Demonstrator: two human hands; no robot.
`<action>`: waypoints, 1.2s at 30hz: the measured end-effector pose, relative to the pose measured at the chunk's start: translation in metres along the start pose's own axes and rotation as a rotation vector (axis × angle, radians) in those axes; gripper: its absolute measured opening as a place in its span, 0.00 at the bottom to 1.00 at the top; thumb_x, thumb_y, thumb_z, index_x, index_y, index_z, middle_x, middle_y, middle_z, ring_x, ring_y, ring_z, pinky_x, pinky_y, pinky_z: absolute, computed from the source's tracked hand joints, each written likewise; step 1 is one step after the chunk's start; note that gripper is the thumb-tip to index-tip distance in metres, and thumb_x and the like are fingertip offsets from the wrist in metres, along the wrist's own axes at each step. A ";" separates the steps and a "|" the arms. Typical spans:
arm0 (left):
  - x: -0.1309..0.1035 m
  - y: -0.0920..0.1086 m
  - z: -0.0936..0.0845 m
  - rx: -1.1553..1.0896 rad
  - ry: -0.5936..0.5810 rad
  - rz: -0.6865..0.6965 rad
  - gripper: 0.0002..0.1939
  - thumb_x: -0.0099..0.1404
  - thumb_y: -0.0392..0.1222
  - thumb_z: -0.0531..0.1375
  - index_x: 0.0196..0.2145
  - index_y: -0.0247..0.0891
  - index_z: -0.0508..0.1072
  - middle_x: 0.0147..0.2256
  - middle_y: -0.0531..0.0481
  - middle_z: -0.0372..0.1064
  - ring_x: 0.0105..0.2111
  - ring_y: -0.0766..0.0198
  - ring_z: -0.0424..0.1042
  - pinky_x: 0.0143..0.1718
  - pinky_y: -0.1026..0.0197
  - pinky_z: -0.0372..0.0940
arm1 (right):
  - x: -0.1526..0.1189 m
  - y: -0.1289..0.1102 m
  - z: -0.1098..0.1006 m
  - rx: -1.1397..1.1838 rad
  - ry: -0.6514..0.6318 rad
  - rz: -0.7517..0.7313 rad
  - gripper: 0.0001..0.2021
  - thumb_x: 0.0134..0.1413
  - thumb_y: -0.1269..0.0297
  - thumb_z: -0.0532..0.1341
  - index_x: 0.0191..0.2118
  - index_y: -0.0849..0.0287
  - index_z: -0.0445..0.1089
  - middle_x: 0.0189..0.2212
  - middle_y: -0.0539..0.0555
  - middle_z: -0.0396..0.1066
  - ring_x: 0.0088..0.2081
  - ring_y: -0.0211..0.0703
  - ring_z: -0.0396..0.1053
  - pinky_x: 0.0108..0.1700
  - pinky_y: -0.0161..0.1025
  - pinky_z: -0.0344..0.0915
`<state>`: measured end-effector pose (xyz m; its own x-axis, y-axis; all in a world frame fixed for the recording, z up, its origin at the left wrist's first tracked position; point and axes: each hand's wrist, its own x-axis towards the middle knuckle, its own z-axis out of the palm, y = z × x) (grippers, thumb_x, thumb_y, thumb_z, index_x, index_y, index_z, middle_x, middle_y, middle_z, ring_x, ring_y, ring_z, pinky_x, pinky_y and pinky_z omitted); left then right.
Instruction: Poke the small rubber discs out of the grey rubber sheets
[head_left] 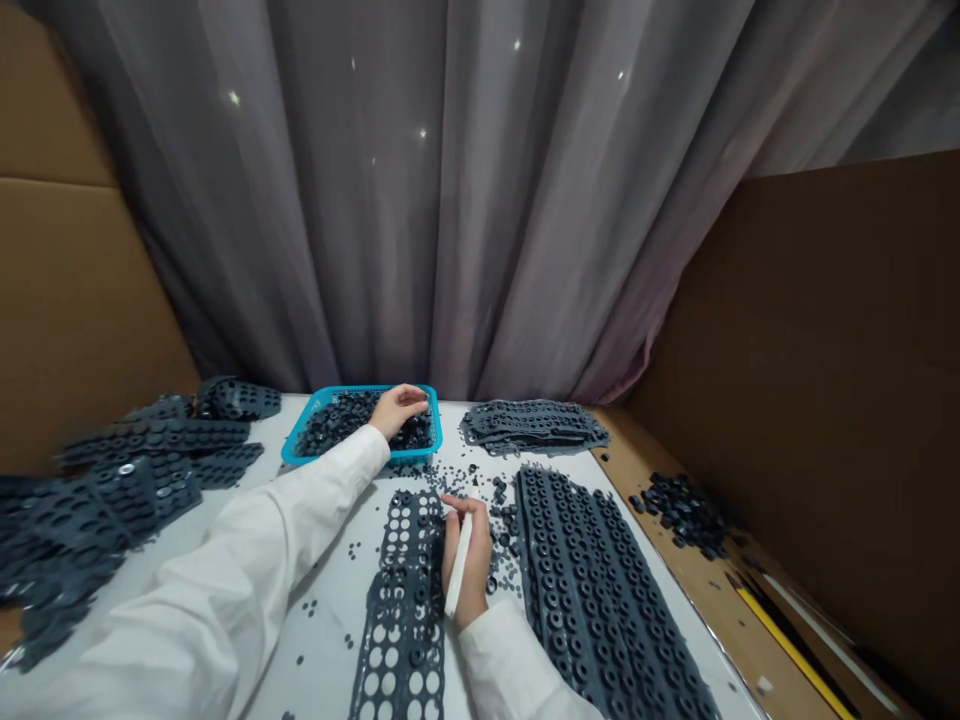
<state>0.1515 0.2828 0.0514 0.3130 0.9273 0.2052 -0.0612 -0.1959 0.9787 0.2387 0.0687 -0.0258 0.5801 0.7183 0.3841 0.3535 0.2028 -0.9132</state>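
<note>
My left hand (pixel 401 408) is over the right side of a blue plastic basket (pixel 300 452) filled with small black rubber pieces (pixel 341 420). Its fingers are bent together in a pinch; whatever they hold is too small to make out. Closed around a white pen-like tool (pixel 460 565) with a dark pointed tip, my right hand (pixel 474 560) rests beside a dark perforated rubber sheet (pixel 405 575). Many round holes in that sheet show the white table through them, while black pieces fill other spots. The right index finger reaches toward the sheet's upper right edge.
Sheets of rubber rings (pixel 592 590) lie to the right, with another stack (pixel 534 427) behind. Perforated sheets (pixel 112 500) heap up at left. Black pieces (pixel 682 512) and a yellow-black tool (pixel 787 640) lie at right. Cardboard walls (pixel 817 380) and a grey curtain (pixel 390 200) enclose the table.
</note>
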 end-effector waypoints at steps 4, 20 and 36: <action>-0.011 0.001 0.006 0.076 0.036 0.118 0.18 0.47 0.46 0.68 0.33 0.36 0.68 0.40 0.43 0.73 0.43 0.57 0.71 0.47 0.55 0.63 | 0.000 0.000 0.000 0.024 0.004 0.057 0.05 0.55 0.68 0.53 0.35 0.56 0.66 0.37 0.56 0.74 0.41 0.48 0.71 0.47 0.44 0.62; -0.211 0.040 -0.031 0.906 -0.469 -0.024 0.10 0.45 0.44 0.65 0.22 0.38 0.69 0.23 0.54 0.64 0.26 0.60 0.64 0.31 0.59 0.59 | 0.040 -0.009 -0.001 -0.485 -0.356 0.120 0.10 0.42 0.76 0.57 0.32 0.56 0.59 0.31 0.52 0.70 0.35 0.44 0.68 0.39 0.36 0.60; -0.304 0.011 -0.030 0.852 -0.523 0.641 0.14 0.70 0.36 0.44 0.37 0.40 0.69 0.30 0.49 0.67 0.29 0.62 0.65 0.29 0.61 0.61 | 0.121 -0.038 -0.025 -0.402 -0.431 0.051 0.11 0.39 0.72 0.58 0.31 0.54 0.56 0.22 0.44 0.67 0.26 0.38 0.66 0.30 0.33 0.61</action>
<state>0.0274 0.0085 0.0001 0.8161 0.3790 0.4364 0.2408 -0.9093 0.3394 0.3137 0.1313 0.0586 0.2833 0.9431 0.1742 0.6320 -0.0470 -0.7736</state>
